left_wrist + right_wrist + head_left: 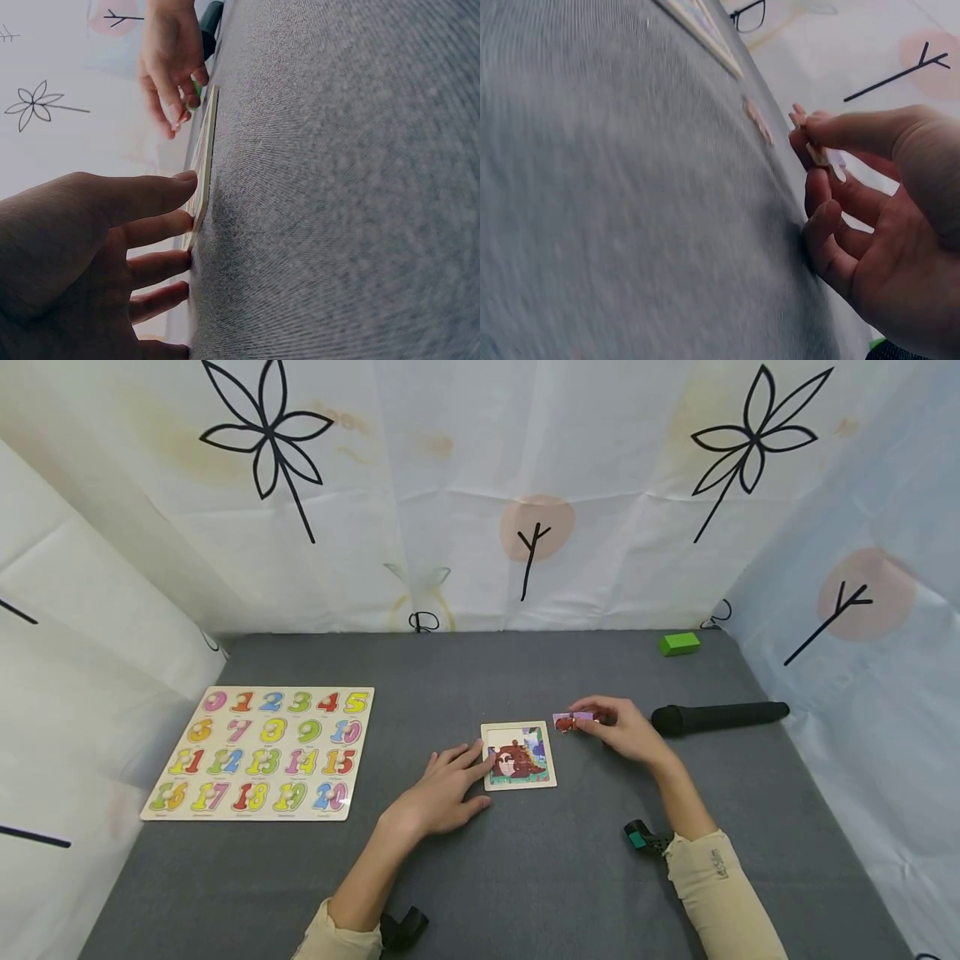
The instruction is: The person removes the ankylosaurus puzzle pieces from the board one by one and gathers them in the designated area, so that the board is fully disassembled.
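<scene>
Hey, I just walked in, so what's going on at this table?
A person is handling a small picture puzzle. The left grip rests its fingers at the left edge of the puzzle board, whose picture is only partly filled in. The right grip pinches a puzzle piece just right of it, and another piece lies nearby. A number board sits off to the left; a microphone and green block are on the right.

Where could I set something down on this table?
Behind the picture puzzle, toward the backdrop; between the number board and the left hand; and in front, between the forearms. It's crowded around the puzzle: the left hand touches it, the right hand holds a piece beside it, a microphone farther right.
</scene>
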Available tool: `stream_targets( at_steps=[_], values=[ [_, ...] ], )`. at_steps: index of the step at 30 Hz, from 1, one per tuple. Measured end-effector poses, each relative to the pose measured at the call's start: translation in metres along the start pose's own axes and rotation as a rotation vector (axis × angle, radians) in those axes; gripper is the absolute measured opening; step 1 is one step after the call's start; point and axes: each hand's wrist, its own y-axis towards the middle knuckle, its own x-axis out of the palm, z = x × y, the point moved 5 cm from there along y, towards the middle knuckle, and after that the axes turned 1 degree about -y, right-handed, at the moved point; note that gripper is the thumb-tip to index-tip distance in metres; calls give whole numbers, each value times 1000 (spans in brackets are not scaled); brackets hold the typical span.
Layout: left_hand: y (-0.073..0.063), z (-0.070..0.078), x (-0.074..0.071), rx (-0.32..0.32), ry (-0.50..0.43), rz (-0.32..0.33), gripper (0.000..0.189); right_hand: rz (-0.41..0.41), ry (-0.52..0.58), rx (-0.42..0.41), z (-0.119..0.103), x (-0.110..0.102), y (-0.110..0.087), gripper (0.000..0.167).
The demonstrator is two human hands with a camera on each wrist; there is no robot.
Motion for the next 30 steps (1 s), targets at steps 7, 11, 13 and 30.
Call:
stream_targets(
  at_steps=[7,11,13,30],
  values=[
    [0,1,-1,10,4,-7,65,-18,-53,71,11,-6,0,26],
    [0,-2,2,30,18,2,66,-24,-100,70,11,-6,1,25],
    [0,-2,2,28,22,-1,67,-15,-134,62,11,-6,2,25],
    [-1,0,2,23,3,-2,69,65,-293,29,7,-3,4,22]
  ],
)
